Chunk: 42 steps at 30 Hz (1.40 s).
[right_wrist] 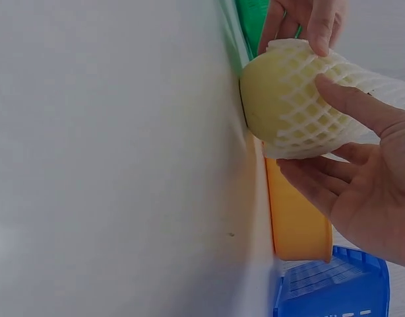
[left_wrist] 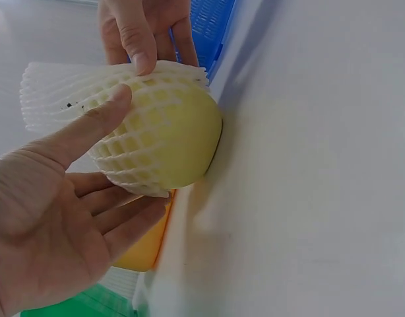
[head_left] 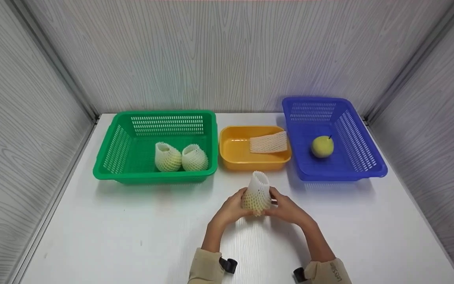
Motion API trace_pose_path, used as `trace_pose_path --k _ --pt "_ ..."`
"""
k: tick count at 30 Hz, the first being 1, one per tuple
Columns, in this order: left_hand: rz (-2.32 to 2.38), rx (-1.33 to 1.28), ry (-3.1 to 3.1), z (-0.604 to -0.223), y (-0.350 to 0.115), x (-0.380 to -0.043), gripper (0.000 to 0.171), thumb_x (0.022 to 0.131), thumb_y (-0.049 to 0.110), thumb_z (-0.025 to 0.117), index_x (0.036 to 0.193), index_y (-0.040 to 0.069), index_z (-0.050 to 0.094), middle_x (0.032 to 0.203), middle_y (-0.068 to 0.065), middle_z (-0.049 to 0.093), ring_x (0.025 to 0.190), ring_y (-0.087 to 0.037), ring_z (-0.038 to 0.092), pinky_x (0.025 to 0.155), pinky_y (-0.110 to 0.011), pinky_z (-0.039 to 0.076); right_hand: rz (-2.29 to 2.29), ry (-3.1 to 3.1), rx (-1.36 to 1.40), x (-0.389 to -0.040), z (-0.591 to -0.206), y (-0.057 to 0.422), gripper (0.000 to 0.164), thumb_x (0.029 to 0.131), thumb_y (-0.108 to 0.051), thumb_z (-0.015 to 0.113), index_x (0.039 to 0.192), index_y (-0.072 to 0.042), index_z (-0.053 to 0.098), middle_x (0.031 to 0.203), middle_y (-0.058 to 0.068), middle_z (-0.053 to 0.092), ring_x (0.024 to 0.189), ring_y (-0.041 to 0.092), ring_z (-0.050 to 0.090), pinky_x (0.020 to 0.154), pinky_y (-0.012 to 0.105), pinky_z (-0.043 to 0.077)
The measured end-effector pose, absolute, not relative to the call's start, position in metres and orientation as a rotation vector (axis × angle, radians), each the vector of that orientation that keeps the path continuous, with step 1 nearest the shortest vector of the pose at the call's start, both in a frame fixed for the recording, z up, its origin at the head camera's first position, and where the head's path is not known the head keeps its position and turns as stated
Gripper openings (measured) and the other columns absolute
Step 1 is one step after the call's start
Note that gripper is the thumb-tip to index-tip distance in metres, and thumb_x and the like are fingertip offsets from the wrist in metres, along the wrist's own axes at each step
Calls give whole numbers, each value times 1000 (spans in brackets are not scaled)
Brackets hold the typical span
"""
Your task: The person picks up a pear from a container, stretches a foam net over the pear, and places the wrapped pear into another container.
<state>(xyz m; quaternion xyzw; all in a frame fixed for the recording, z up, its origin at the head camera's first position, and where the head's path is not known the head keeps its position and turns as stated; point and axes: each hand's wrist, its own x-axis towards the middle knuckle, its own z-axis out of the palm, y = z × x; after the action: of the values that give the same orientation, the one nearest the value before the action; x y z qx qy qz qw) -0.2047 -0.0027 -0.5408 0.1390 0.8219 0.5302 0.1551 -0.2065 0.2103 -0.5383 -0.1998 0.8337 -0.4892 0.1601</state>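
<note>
A yellow-green pear point(left_wrist: 189, 142) stands on the white table, most of it covered by a white foam net sleeve point(head_left: 259, 185). Its bare lower end shows below the net in both wrist views, while the sleeve's narrow open end points up. My left hand point(head_left: 231, 209) grips the sleeved pear from the left, thumb on the near side and fingers behind. From the right, my right hand point(head_left: 288, 208) grips the netting the same way, its thumb point(right_wrist: 351, 102) pressed on the mesh.
Left, a green basket point(head_left: 154, 177) holds two pears in foam nets point(head_left: 168, 157). Behind my hands, an orange bin point(head_left: 235, 163) contains a flat foam net point(head_left: 268, 142). A bare pear point(head_left: 322, 147) lies in the blue basket point(head_left: 329, 173) at right. Walls surround the table.
</note>
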Motion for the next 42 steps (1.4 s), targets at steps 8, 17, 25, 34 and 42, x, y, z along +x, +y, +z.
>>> trace_pose_path --k 8,17,25,34,42 --pt "1545 469 2387 -532 -2 -206 89 69 23 81 140 2 32 133 -11 43 120 -24 41 99 -43 31 -1451 2468 -624 -195 -507 197 67 79 -4 71 133 9 33 126 28 44 115 43 42 93 54 35" --pt "1550 459 2420 -528 4 -207 77 76 22 77 139 5 36 134 -10 44 120 -24 41 98 -42 33 -1501 2494 -644 -192 -495 192 56 82 -3 68 129 9 39 121 23 51 113 39 46 92 50 38" --pt "1548 434 2374 -539 4 -207 83 73 23 79 139 4 33 132 -9 44 118 -24 43 97 -43 34 -1463 2417 -583 -199 -519 200 69 82 -14 71 137 2 32 129 24 44 117 41 42 93 51 36" --pt "1563 461 2349 -549 2 -208 86 70 20 81 138 2 33 129 -10 46 117 -25 44 95 -42 36 -1464 2382 -594 -210 -549 207 82 78 -23 75 141 -3 28 137 21 36 120 38 40 94 48 37" --pt "1568 481 2365 -553 2 -208 85 68 21 83 135 1 35 127 -10 48 117 -24 44 97 -40 35 -1431 2379 -547 -209 -549 207 90 74 -26 78 142 -2 25 135 20 38 120 36 40 94 46 37"
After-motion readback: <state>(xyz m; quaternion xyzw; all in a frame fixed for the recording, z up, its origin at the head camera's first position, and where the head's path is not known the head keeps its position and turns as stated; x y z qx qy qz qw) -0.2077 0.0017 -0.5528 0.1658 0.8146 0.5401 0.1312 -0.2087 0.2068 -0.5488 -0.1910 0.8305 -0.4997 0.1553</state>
